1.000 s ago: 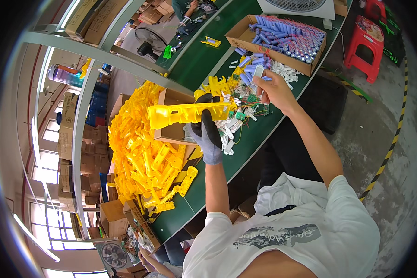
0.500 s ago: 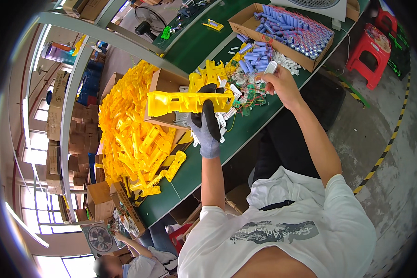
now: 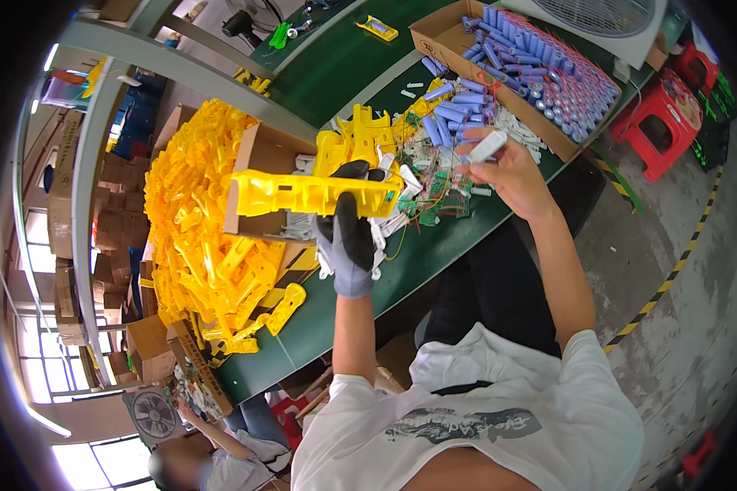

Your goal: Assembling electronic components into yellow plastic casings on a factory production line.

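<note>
My left hand (image 3: pixel 348 250), in a grey and black glove, is closed around a long yellow plastic shell (image 3: pixel 278 195). The shell lies roughly level above the bench, its ribbed inner side partly showing. Over to the right, my bare right hand (image 3: pixel 520 180) pinches a small white oblong plastic piece (image 3: pixel 488 146) between thumb and fingers, apart from the shell. Beneath and between the hands are green circuit boards (image 3: pixel 454 203) with thin wires, more white pieces, and loose blue-purple cylindrical cells (image 3: pixel 458 110). Several yellow shells (image 3: pixel 360 135) lie just beyond my left hand.
A large heap of yellow shells (image 3: pixel 201 204) covers the left of the green bench (image 3: pixel 303 348), beside an open cardboard box (image 3: pixel 258 155). A carton of cells (image 3: pixel 434 37) and a fan (image 3: pixel 602 16) stand far right. Red stools (image 3: pixel 659 131) stand beyond the bench; another person (image 3: pixel 241 458) sits lower left.
The view has shifted, moving the bench scene leftward. My right hand has come slightly nearer, and the white piece has tilted flatter. My left hand keeps its hold on the yellow shell.
</note>
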Available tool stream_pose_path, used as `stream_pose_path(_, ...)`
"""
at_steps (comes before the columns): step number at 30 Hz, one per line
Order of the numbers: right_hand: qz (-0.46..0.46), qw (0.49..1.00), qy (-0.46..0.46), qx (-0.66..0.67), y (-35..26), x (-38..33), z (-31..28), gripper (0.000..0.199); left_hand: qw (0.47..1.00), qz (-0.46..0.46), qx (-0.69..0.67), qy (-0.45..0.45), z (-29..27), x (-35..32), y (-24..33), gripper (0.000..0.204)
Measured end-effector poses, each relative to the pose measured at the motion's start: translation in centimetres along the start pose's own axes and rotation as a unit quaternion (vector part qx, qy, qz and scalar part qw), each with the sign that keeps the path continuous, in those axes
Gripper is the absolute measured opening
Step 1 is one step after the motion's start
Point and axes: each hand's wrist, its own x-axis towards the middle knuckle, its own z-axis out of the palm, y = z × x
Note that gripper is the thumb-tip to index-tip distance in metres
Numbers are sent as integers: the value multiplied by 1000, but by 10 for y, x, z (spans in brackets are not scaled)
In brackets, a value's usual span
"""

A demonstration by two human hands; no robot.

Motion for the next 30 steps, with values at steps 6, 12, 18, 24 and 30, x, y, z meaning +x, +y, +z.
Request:
stream_pose_path(6, 31, 992, 93, -74, -14, 14, -16, 15, 997, -71, 15, -8, -9, 34, 1, 45)
stream_pose_path(12, 41, 973, 182, -133, -6, 21, 12, 16, 987, -147, 53, 47, -8, 30, 19, 53)
stream_pose_path(18, 15, 979, 126, -162, 43, 8, 18, 17, 982, -163, -37, 86, -21, -11, -8, 35)
stream_pose_path(24, 11, 981, 100, -164, 52, -17, 42, 18, 977, -138, -154, -58, -6, -26, 16, 46)
stream_pose_path(30, 18, 977, 60, -203, 58, -40, 57, 17, 956, -66, -273, -80, -25, -29, 38, 47)
